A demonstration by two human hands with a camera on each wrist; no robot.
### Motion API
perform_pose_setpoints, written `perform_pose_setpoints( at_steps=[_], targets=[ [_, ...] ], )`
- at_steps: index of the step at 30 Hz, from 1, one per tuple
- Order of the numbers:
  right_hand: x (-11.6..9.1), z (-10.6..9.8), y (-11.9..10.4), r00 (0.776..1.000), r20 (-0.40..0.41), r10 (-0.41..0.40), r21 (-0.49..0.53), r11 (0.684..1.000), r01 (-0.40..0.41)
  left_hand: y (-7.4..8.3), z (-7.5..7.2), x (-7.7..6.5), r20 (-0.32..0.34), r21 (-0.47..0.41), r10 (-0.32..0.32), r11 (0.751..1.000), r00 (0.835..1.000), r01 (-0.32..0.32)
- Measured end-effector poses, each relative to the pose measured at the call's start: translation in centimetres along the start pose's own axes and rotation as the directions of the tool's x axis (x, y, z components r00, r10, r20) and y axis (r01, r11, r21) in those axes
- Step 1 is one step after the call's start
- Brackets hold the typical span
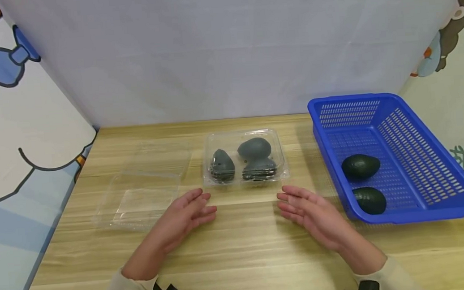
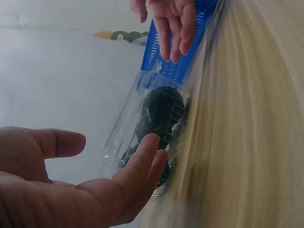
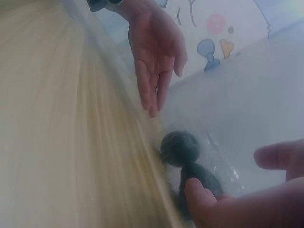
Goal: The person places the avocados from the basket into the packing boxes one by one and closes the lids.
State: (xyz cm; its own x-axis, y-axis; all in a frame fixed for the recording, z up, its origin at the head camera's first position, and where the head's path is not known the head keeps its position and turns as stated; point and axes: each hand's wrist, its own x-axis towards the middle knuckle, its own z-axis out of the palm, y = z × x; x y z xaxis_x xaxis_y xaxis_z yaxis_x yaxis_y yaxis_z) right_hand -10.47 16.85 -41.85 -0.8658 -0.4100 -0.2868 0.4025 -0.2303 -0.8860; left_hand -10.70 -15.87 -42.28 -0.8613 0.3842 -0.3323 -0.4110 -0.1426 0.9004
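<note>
Just beyond the hands (image 1: 182,221) (image 1: 314,216), a clear box (image 1: 220,141) holds avocados (image 1: 254,149).

table (image 1: 248,260) carries open box (image 1: 142,191); filled box (image 1: 231,140); basket (image 1: 418,215)

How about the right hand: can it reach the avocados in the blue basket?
Likely yes: the right hand is empty and the blue basket is open above the avocados, though its rim stands between.
</note>
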Motion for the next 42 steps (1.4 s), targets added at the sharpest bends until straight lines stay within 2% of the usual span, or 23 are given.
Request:
perform_pose_setpoints(
  at_steps=[6,13,16,19,21,22,23,25,27,29,31,33,35,37,39,42],
  targets=[
    [-1.7,0.9,-1.4,0.987,0.152,-0.043,-0.074,0.996,0.054,1.0,-0.3,-1.8,0.094,0.100,-0.025,0.995,0.995,0.016],
    [-3.3,1.5,-4.2,0.945,0.302,-0.125,-0.120,0.978,0.168,2.5,-0.3,-3.1,0.183,0.221,-0.034,0.975,0.983,-0.008],
    [-3.7,1.3,-5.6,0.930,0.333,-0.154,-0.126,0.971,0.206,3.1,-0.4,-3.5,0.187,0.280,-0.016,0.959,0.982,-0.037],
    [-3.9,0.7,-7.3,0.919,0.347,-0.187,-0.145,0.958,0.249,4.0,-0.8,-4.0,0.155,0.357,0.044,0.929,0.987,-0.098],
    [-4.1,0.3,-8.6,0.913,0.348,-0.213,-0.167,0.944,0.284,4.7,-1.4,-4.4,0.099,0.446,0.116,0.883,0.988,-0.148],
    [-4.1,0.0,-9.2,0.909,0.349,-0.229,-0.183,0.934,0.306,5.1,-1.8,-4.7,0.065,0.504,0.165,0.846,0.984,-0.175],
    [-4.2,-0.3,-9.8,0.903,0.351,-0.247,-0.199,0.923,0.330,5.5,-2.2,-4.9,0.027,0.573,0.221,0.795,0.975,-0.196],
    [-4.3,-0.9,-11.1,0.897,0.349,-0.270,-0.230,0.904,0.362,6.3,-3.2,-5.4,-0.059,0.714,0.332,0.673,0.941,-0.193],
    [-4.3,-1.7,-12.2,0.896,0.341,-0.283,-0.252,0.891,0.377,6.9,-4.6,-5.9,-0.137,0.823,0.418,0.552,0.898,-0.132],
    [-4.1,-2.8,-13.2,0.898,0.333,-0.287,-0.262,0.887,0.380,7.3,-6.2,-6.3,-0.193,0.891,0.467,0.452,0.863,-0.045],
    [-3.7,-4.1,-13.9,0.904,0.316,-0.288,-0.265,0.888,0.375,7.5,-8.0,-6.5,-0.228,0.925,0.479,0.379,0.848,0.035],
    [-3.2,-5.4,-14.4,0.914,0.288,-0.286,-0.260,0.895,0.362,7.5,-9.9,-6.4,-0.260,0.942,0.464,0.316,0.847,0.116],
    [-2.8,-6.8,-14.7,0.925,0.259,-0.278,-0.263,0.901,0.345,7.5,-11.5,-6.3,-0.288,0.945,0.428,0.269,0.856,0.184],
    [-2.4,-8.1,-14.8,0.941,0.211,-0.265,-0.278,0.906,0.318,7.4,-12.8,-6.1,-0.314,0.940,0.370,0.252,0.874,0.231],
    [-2.1,-9.2,-14.9,0.956,0.157,-0.247,-0.332,0.899,0.287,7.3,-13.8,-6.1,-0.331,0.929,0.295,0.270,0.896,0.254],
    [-1.6,-10.5,-15.0,0.977,0.059,-0.205,-0.433,0.876,0.210,7.0,-14.7,-6.0,-0.337,0.916,0.222,0.300,0.915,0.264]
  ],
)
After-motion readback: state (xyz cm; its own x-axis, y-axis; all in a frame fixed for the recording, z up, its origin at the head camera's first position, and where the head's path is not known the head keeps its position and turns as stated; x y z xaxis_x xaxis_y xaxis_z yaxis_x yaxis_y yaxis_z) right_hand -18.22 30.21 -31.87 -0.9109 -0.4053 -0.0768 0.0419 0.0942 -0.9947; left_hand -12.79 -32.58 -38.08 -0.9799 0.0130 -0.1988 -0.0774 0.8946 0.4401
